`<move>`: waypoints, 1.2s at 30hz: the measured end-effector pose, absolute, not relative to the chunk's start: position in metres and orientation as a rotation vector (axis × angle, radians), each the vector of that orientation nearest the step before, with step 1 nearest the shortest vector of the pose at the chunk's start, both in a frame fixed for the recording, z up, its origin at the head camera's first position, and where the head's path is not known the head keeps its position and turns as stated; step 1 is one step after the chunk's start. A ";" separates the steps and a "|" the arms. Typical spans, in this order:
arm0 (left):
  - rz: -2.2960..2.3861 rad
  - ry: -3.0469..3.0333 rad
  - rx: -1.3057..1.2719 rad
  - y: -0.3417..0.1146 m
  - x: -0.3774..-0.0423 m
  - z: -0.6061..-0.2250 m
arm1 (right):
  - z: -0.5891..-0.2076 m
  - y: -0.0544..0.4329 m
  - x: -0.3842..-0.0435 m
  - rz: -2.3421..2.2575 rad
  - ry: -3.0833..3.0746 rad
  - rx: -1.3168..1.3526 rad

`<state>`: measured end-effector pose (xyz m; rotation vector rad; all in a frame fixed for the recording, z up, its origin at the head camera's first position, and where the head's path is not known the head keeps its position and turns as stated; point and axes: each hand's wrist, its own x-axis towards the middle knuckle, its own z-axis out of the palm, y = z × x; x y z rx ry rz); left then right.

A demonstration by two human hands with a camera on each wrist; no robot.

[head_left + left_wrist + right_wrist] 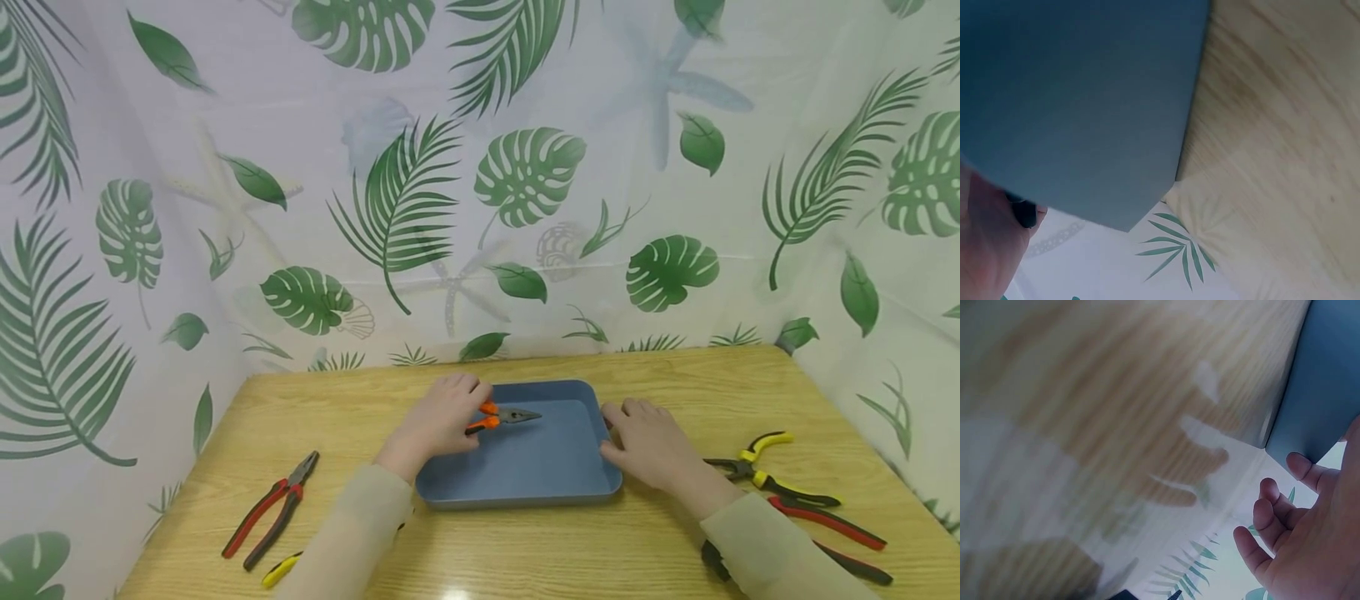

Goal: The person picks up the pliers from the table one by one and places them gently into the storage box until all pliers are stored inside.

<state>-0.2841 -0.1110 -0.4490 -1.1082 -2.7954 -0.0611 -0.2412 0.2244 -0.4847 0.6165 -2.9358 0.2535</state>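
My left hand (447,417) grips a pair of needle-nose pliers (517,414) by the orange and black handles. Their grey nose points right, above the left part of a blue rectangular tray (536,502). In the left wrist view the tray's outer wall (1085,112) hides most of that hand's work, and a dark handle end (1024,211) shows by the palm. At the tray's right side is my right hand (648,442). In the right wrist view its fingers are loosely bent, one fingertip (1299,464) touching the tray's outer wall.
Red-and-black pliers (276,507) lie at left, near a yellow handle (282,570) partly behind my left sleeve. At right lie yellow-and-black pliers (750,471) and a red-and-black handled tool (832,525), partly under my right forearm. A leaf-patterned cloth (525,317) rises behind the wooden table (510,558).
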 end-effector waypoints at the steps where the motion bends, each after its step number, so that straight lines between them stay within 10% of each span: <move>1: -0.055 -2.794 -1.105 -0.110 -0.285 -0.449 | -0.485 0.224 -0.242 0.254 -2.937 0.615; 36: 0.130 -2.870 -1.046 -0.092 -0.294 -0.463 | -0.485 0.226 -0.242 0.259 -2.927 0.626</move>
